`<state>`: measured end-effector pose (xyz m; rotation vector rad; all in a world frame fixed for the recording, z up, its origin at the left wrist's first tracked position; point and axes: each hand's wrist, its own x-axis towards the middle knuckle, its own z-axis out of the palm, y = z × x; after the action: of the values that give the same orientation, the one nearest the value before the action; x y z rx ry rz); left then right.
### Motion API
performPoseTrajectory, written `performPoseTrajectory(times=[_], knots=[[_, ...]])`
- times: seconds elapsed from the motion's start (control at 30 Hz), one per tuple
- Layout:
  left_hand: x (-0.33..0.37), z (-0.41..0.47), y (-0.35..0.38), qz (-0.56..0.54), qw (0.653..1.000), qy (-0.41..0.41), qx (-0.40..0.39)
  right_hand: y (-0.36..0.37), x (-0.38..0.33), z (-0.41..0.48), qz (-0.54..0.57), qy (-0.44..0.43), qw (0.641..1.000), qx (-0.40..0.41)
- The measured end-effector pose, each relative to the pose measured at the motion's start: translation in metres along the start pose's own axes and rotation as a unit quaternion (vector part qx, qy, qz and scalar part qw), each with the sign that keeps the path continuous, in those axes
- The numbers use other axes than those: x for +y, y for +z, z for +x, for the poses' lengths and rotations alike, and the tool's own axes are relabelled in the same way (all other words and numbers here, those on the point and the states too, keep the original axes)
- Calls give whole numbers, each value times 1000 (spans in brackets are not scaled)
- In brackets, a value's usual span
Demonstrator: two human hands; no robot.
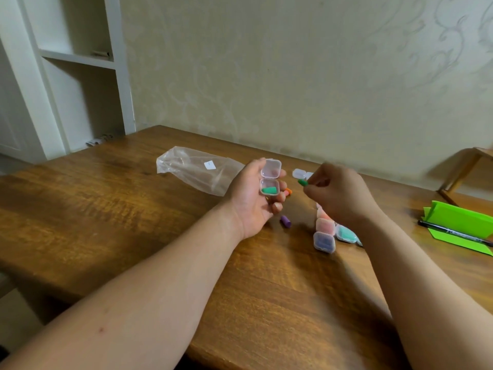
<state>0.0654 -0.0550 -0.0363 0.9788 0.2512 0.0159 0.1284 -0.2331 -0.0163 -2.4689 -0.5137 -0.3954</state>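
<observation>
My left hand (248,198) holds a small clear hinged case (270,178) above the wooden table (133,209); its lid stands open and a green earplug (269,190) lies in the lower half. My right hand (338,193) pinches a second green earplug (302,182) just right of the case. On the table lie a purple earplug (285,221) and an orange earplug (288,192) under my left fingers. Shut cases with pink (325,226), purple (324,242) and teal (346,233) contents sit below my right hand.
An empty clear plastic bag (197,169) lies behind my left hand. Another open clear case (300,173) sits behind the pinched earplug. Green folded paper (464,222) with a black pen (453,233) lies at the right edge. A wall and a white shelf (77,60) stand behind.
</observation>
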Motion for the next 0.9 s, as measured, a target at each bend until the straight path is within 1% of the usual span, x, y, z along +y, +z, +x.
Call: performPoseTrajectory(times=[0.07, 0.1, 0.2, 0.27, 0.37, 0.47, 0.9], knots=[[-2, 1, 2, 14, 1000, -6, -9, -10, -11, -5, 69, -18, 997, 35], [-3, 1, 2, 17, 1000, -7, -13, -13, -18, -8, 94, -36, 994, 39], [-4, 3, 0, 14, 1000, -5, -15, -15, -34, -14, 138, -80, 987, 18], [-5, 5, -1, 9, 1000, -6, -19, -11, -38, -16, 121, -101, 987, 7], [-5, 4, -2, 4, 999, -5, -36, -1, -39, -16, 63, -133, 989, 15], [-6, 2, -1, 7, 999, -4, -50, 10, -36, -16, 35, -139, 990, 16], [-7, 2, -3, 6, 998, -14, -59, 20, -32, -17, 34, -135, 990, 14]])
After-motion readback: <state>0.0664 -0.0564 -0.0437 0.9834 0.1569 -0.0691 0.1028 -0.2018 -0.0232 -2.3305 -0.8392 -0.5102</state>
